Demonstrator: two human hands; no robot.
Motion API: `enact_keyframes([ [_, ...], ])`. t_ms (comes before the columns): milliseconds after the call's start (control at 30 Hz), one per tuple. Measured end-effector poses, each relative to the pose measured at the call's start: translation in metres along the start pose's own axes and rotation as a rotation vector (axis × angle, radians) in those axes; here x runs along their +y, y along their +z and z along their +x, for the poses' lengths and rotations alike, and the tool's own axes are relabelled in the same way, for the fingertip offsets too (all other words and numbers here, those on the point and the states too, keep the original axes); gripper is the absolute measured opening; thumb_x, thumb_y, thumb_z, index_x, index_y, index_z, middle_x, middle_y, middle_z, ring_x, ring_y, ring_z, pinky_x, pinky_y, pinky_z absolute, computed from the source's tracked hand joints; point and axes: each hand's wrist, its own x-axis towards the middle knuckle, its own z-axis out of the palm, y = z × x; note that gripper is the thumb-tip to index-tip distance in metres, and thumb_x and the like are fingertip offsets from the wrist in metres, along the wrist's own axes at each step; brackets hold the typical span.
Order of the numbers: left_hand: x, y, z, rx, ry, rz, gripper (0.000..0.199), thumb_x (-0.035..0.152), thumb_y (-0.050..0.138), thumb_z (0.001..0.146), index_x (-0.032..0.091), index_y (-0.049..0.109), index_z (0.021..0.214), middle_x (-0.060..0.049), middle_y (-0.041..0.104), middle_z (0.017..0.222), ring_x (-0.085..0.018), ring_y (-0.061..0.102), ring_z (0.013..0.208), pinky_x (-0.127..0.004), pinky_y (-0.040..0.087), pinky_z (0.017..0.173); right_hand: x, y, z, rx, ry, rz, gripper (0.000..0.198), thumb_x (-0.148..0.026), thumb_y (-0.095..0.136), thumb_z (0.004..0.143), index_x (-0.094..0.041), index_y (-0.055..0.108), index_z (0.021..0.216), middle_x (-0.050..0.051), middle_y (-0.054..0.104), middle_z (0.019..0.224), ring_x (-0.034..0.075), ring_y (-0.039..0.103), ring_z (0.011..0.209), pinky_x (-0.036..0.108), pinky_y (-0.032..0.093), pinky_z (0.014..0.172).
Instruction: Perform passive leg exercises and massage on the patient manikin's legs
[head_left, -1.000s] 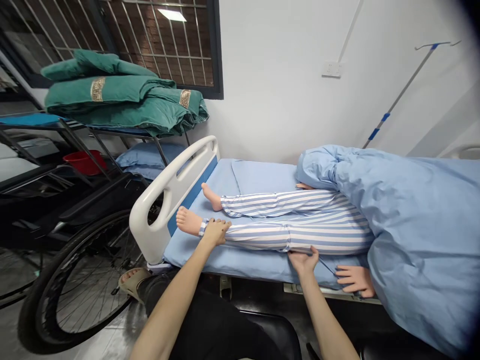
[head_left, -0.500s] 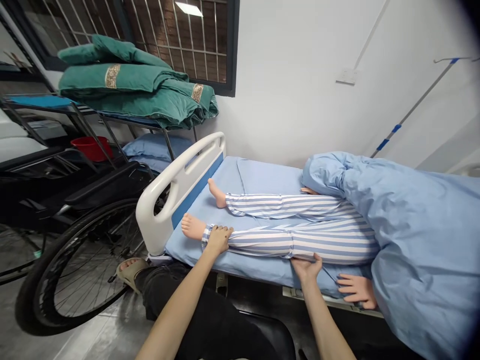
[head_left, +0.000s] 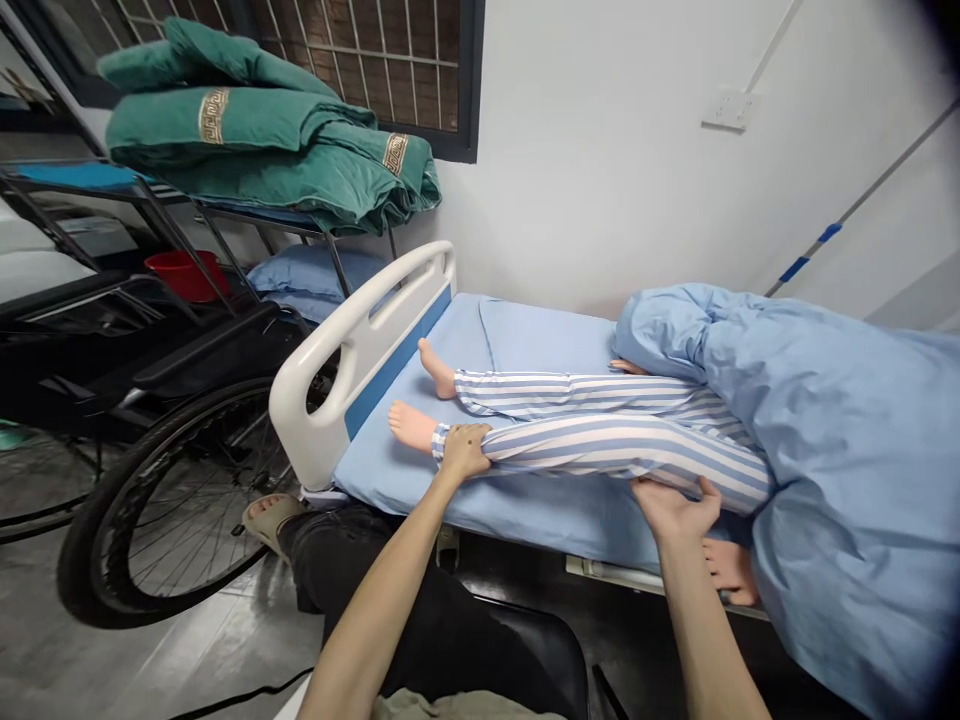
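On the bed lies a figure, apparently a manikin, in blue-and-white striped trousers. Its near leg [head_left: 577, 445] is slightly bent, with the knee raised off the sheet. My left hand [head_left: 466, 452] is wrapped over the lower shin, just above the bare near foot [head_left: 412, 427]. Under the knee and thigh, my right hand [head_left: 675, 508] cups the same leg palm up; its fingers are partly hidden beneath the cloth. The far leg [head_left: 562, 392] rests flat on the sheet. Beside my right wrist, the figure's hand [head_left: 729, 570] pokes out from the blue quilt [head_left: 855, 440].
The bed's white footboard [head_left: 300, 390] stands at the left end, with a wheelchair [head_left: 187, 480] close beside it. Folded green bedding [head_left: 262, 130] is stacked under the window. A pole [head_left: 817, 245] rises behind the bed. A black seat [head_left: 525, 640] is below me.
The near leg has bent, its knee rising and its foot sliding right, away from the footboard. Both my hands have moved right with it, the right one now farther under the thigh.
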Motion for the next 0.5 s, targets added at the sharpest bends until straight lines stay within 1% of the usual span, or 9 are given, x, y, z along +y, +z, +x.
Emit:
enact_keyframes([
  [100, 0.014, 0.003, 0.011, 0.031, 0.02, -0.054, 0.047, 0.02, 0.062, 0.067, 0.024, 0.063, 0.114, -0.004, 0.071, 0.112, -0.028, 0.061, 0.108, -0.038, 0.039, 0.093, -0.012, 0.018, -0.003, -0.051, -0.032, -0.011, 0.039, -0.043, 0.049, 0.071, -0.021, 0.057, 0.103, 0.007, 0.065, 0.095, 0.026, 0.064, 0.094, 0.049, 0.057, 0.072],
  [167, 0.017, 0.006, 0.011, 0.032, 0.023, -0.064, 0.047, 0.021, 0.063, 0.066, 0.024, 0.063, 0.113, -0.004, 0.071, 0.111, -0.028, 0.061, 0.107, -0.038, 0.04, 0.092, -0.014, 0.021, -0.004, -0.044, -0.041, -0.017, 0.038, -0.042, 0.048, 0.072, -0.022, 0.058, 0.102, 0.006, 0.065, 0.094, 0.026, 0.064, 0.094, 0.049, 0.057, 0.072],
  [333, 0.013, 0.016, -0.006, -0.017, -0.002, -0.023, 0.04, 0.022, 0.063, 0.066, 0.022, 0.062, 0.106, -0.006, 0.071, 0.104, -0.028, 0.062, 0.103, -0.037, 0.041, 0.089, -0.004, 0.007, -0.007, 0.058, -0.035, -0.031, 0.037, -0.043, 0.046, 0.072, -0.022, 0.058, 0.101, 0.005, 0.066, 0.096, 0.025, 0.064, 0.091, 0.047, 0.057, 0.069],
  [400, 0.011, 0.015, -0.012, -0.022, 0.011, -0.007, 0.04, 0.022, 0.063, 0.067, 0.022, 0.062, 0.107, -0.006, 0.071, 0.103, -0.028, 0.062, 0.103, -0.038, 0.041, 0.089, -0.002, 0.002, -0.008, 0.063, -0.02, -0.023, 0.038, -0.042, 0.047, 0.071, -0.022, 0.059, 0.1, 0.005, 0.067, 0.096, 0.025, 0.064, 0.09, 0.047, 0.057, 0.069],
  [500, 0.011, 0.008, -0.013, -0.043, 0.026, 0.015, 0.042, 0.022, 0.063, 0.067, 0.022, 0.061, 0.109, -0.006, 0.07, 0.104, -0.029, 0.062, 0.103, -0.038, 0.041, 0.088, -0.002, -0.001, -0.007, 0.055, -0.013, -0.01, 0.037, -0.041, 0.048, 0.069, -0.021, 0.059, 0.099, 0.005, 0.067, 0.092, 0.025, 0.064, 0.088, 0.047, 0.056, 0.07],
])
